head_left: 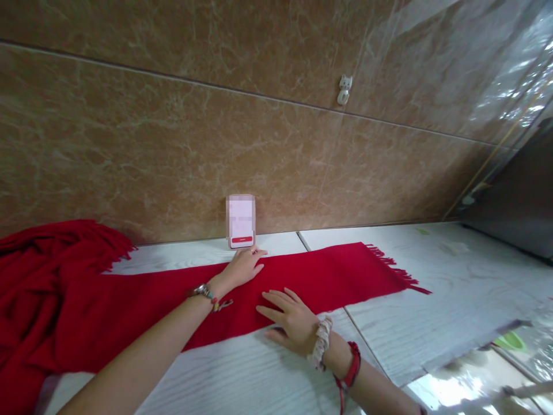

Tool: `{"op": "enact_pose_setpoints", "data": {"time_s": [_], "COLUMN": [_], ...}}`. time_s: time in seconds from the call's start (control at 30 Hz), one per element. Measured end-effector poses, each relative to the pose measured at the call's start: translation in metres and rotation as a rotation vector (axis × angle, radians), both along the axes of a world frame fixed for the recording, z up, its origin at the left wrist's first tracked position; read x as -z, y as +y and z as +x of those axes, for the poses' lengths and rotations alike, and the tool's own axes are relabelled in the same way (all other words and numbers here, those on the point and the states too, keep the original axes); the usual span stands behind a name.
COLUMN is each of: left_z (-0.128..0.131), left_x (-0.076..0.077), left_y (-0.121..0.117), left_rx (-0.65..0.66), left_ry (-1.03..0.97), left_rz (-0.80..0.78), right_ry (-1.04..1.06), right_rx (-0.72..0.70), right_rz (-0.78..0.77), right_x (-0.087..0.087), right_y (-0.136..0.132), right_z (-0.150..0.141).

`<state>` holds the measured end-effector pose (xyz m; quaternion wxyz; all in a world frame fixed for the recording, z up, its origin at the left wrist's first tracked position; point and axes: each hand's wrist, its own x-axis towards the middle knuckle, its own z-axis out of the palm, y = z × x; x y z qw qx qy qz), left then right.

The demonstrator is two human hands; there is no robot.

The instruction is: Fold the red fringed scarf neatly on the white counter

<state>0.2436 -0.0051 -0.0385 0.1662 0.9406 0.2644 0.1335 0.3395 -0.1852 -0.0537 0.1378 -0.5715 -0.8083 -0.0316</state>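
Note:
A red scarf [328, 276] lies spread as a long flat strip across the white surface, its fringed end towards the right. At the left the rest of it is bunched in a loose heap with another fringe showing. My left hand [242, 265] rests on the upper edge of the strip, fingers extended, just below a phone [241, 222]. On the lower edge, my right hand [294, 320] lies with its fingers spread over the cloth. Neither hand grasps the fabric.
The phone leans upright against a brown marbled tile wall [173, 155]. A small white cat figure [344, 90] is fixed to the wall. The white wood-grain surface [415, 248] has seams. A dark panel [514, 196] stands at the right, and a green item [510, 340] lies lower right.

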Motion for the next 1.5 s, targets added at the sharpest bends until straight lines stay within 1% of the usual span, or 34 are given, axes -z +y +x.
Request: {"op": "enact_pose_setpoints", "data": {"time_s": [0.07,0.13,0.17,0.27,0.37,0.53,0.6,0.67,0.73,0.8,0.9,0.97,1.07,1.17,1.3,1.5], "left_z": [-0.019,-0.041,-0.051,-0.078,-0.092,-0.095,-0.096,-0.098,-0.101,-0.104,-0.106,-0.107,-0.106,-0.105,-0.105,-0.106], "left_x": [0.005,0.01,0.011,0.013,0.012,0.008,0.007,0.006,0.006,0.006,0.007,0.008,0.008,0.008,0.008,0.007], "left_y": [-0.014,-0.024,-0.027,-0.03,-0.03,-0.031,-0.033,-0.034,-0.035,-0.035,-0.035,-0.035,-0.034,-0.033,-0.033,-0.033], "left_rx": [-0.006,-0.079,-0.119,-0.213,-0.246,-0.246,-0.255,-0.261,-0.273,-0.3,-0.337,-0.34,-0.333,-0.333,-0.329,-0.329], "left_ry": [0.022,0.068,0.09,0.195,0.302,0.305,0.287,0.275,0.27,0.268,0.269,0.27,0.276,0.283,0.282,0.301], "left_rz": [0.171,0.268,0.295,0.285,0.212,0.166,0.158,0.148,0.143,0.147,0.16,0.166,0.164,0.152,0.161,0.175], "right_ry": [0.014,0.018,0.016,-0.013,-0.041,-0.03,-0.013,0.01,0.03,0.036,0.022,0.011,-0.002,-0.012,-0.028,-0.054], "right_rx": [0.014,0.04,0.07,0.22,0.346,0.391,0.425,0.437,0.397,0.324,0.231,0.208,0.213,0.248,0.325,0.463], "right_rz": [-0.101,-0.157,-0.161,-0.13,-0.173,-0.272,-0.287,-0.275,-0.248,-0.222,-0.214,-0.225,-0.249,-0.271,-0.292,-0.279], "right_x": [-0.001,-0.003,-0.005,-0.007,-0.006,-0.008,-0.013,-0.018,-0.022,-0.022,-0.017,-0.013,-0.01,-0.011,-0.013,-0.014], "right_y": [-0.003,-0.004,-0.004,-0.002,0.001,0.005,0.012,0.024,0.041,0.058,0.078,0.084,0.085,0.083,0.081,0.08], "right_z": [0.003,0.004,0.005,0.008,0.012,0.013,0.009,0.002,-0.009,-0.021,-0.035,-0.04,-0.036,-0.026,-0.015,0.0]}}
